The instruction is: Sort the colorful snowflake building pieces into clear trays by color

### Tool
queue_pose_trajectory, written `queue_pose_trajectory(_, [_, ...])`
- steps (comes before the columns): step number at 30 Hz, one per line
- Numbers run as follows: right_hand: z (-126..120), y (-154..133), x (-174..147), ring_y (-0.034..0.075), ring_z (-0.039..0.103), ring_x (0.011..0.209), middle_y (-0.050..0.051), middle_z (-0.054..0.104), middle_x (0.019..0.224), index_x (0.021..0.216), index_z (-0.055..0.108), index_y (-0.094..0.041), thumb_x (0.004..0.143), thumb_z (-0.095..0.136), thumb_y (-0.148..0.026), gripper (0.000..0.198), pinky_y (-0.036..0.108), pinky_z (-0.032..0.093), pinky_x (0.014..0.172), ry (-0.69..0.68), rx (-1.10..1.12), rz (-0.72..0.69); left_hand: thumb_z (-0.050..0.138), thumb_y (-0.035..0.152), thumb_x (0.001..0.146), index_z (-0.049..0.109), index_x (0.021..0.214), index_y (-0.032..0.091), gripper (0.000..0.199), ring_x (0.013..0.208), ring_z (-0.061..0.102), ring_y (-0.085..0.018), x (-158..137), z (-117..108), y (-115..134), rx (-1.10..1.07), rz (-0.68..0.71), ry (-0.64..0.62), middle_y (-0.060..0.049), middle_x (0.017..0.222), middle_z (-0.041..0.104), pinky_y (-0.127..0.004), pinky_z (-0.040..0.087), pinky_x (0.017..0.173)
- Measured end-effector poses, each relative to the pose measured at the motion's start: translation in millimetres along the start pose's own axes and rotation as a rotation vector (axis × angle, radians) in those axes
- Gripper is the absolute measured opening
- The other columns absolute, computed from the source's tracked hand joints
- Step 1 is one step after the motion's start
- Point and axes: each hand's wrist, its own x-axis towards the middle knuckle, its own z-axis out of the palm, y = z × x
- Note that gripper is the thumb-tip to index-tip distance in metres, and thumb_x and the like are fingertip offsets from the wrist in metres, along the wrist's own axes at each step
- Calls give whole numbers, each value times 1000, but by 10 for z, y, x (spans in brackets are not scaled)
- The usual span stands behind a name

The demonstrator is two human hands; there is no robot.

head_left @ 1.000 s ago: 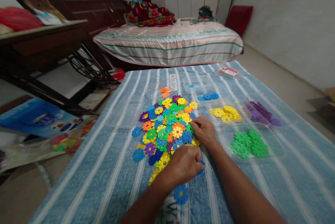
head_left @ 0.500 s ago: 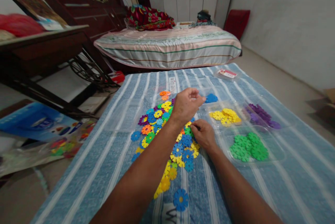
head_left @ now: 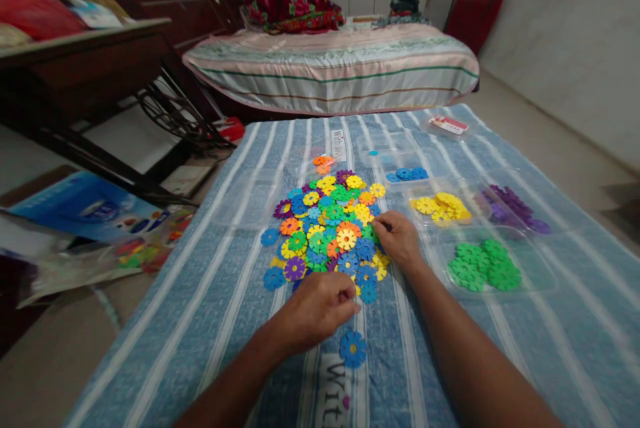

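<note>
"Where were the flower-shaped discs?"

"Most lay in a mixed heap (head_left: 333, 215) on the striped cloth (head_left: 175, 321), with one blue disc (head_left: 353, 349) apart on the near side. Green discs (head_left: 483, 266), yellow discs (head_left: 443, 208) and purple discs (head_left: 513, 205) sat by colour in clear trays (head_left: 537, 275) to the right."

"And the hands?"

"The right hand (head_left: 397, 238) was at the heap's right edge, thumb and fingers drawn together; I couldn't tell whether they pinched anything. The left hand (head_left: 320, 305) was over the near side, fingers curled and thumb pointing forward. I saw no disc there, but the palm was hidden, so I couldn't be sure."

"Heavy things, would you have said?"

"Light, I judged: thin, stiff plastic by the look, probably smooth enough to slide over one another, and not very fragile. I'd have pinched one across opposite edges, where the notched rim offered grip. Flat on the cloth, it might have needed a fingernail underneath."
</note>
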Motion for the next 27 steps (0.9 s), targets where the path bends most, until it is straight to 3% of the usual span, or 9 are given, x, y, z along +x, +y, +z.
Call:
queue_pose_trajectory(4, [5,17,-5,18,59,75,3,66,74,71,68,-22,81,52,-30,21,30,43,71,6,7,-5,59,25,75,60,77,18,7,73,56,-15,-192,87,-33,210,-7,-120,0,78,63,-25,38,66])
queue_pose_trajectory(9, [5,17,-7,18,58,74,3,66,74,71,69,-21,81,52,-30,21,30,43,70,-4,13,6,57,27,78,59,96,20,19,95,59,-22,-325,220,-14,368,-34,-186,-5,102,64,-32,42,80])
queue_pose_trajectory(14, [-3,-3,-1,19,59,76,3,66,75,71,68,-21,81,52,-29,21,30,43,72,-11,7,16,55,20,75,57,85,20,10,86,58,-20,-344,326,0,388,-47,-196,-4,95,63,-30,42,74])
queue_pose_trajectory(18, [1,-24,10,18,59,77,3,66,76,71,68,-22,81,52,-27,20,29,44,73,-22,0,8,54,17,72,53,72,19,3,71,54,-15,-311,329,-57,260,-21,-160,1,77,61,-25,37,65])
queue_pose_trajectory(21, [15,-37,16,18,59,76,2,66,75,71,68,-22,82,52,-27,20,29,43,72,-19,-1,7,55,16,67,49,61,18,9,60,47,-11,-243,255,-59,62,-93,-198,4,61,53,-22,31,55])
queue_pose_trajectory(27, [32,-48,24,18,59,76,3,65,75,71,68,-21,82,52,-26,20,29,41,73,-20,-11,9,61,25,64,53,67,18,11,44,46,-8,9,56,-34,-448,-262,-293,8,48,49,-20,32,45])
